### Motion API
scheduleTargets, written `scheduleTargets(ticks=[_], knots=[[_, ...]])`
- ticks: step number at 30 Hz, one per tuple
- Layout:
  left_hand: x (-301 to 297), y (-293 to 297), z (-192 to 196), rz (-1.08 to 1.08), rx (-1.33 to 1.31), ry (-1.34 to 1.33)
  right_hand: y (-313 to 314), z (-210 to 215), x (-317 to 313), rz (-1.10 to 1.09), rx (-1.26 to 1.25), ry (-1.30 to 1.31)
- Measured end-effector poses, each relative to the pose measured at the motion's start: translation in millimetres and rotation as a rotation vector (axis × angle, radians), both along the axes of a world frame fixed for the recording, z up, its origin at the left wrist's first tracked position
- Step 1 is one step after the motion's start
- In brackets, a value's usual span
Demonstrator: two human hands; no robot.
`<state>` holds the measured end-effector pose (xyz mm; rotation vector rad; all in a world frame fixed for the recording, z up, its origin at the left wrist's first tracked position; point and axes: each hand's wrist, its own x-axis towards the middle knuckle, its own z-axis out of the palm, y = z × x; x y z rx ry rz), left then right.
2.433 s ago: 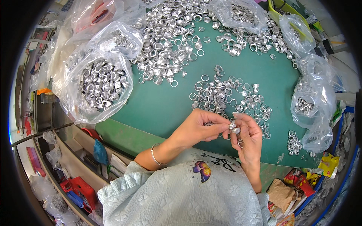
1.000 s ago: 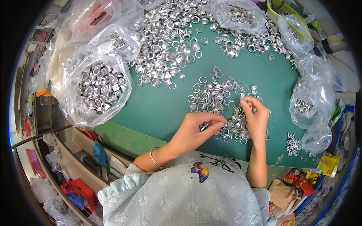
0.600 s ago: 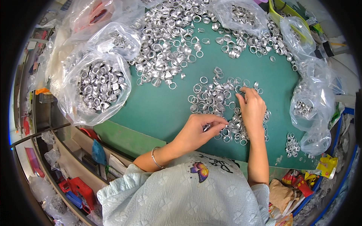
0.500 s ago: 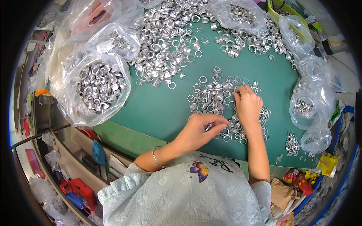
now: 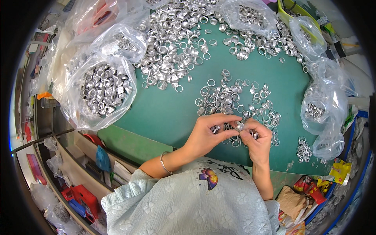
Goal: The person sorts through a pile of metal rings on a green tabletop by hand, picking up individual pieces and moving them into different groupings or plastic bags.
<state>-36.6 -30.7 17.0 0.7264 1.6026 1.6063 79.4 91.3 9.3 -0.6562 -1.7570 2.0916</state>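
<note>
Between the fingertips of both hands is a silver metal ring [image 5: 239, 125]. My left hand [image 5: 209, 131] pinches it with thumb and forefinger, and more rings show within its curled fingers. From the other side, my right hand [image 5: 256, 139] also pinches the ring, with some metal rings partly visible at its fingers. Both hands are just over the near edge of a loose pile of silver rings [image 5: 221, 98]. To its right, thinner rings [image 5: 268, 115] lie scattered on the green tabletop [image 5: 164, 113]. The hands hide part of the pile.
A large heap of rings [image 5: 168, 51] covers the far side. An opened plastic bag of rings [image 5: 103, 90] stands at the left; another clear bag [image 5: 315, 111] lies at the right. A small ring cluster [image 5: 304, 149] sits near the right edge. Drawers [image 5: 78, 156] stand at lower left.
My right hand has come back from the right part of the pile toward me and met my left hand. A ring is now between their fingertips.
</note>
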Motion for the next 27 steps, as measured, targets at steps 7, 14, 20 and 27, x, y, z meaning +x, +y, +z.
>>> scheduleTargets(ticks=[7,14,20,27], knots=[[0,-3,6,-0.028,0.040,0.126,-4,6,1,-0.016,0.111,0.029],[1,-3,6,-0.028,0.040,0.104,-4,5,2,0.035,0.201,0.084],[5,-1,2,-0.022,-0.011,0.261,-17,-4,1,0.015,-0.179,0.080],[6,2,2,-0.022,-0.022,0.454,-22,5,-6,-0.034,-0.396,0.112]])
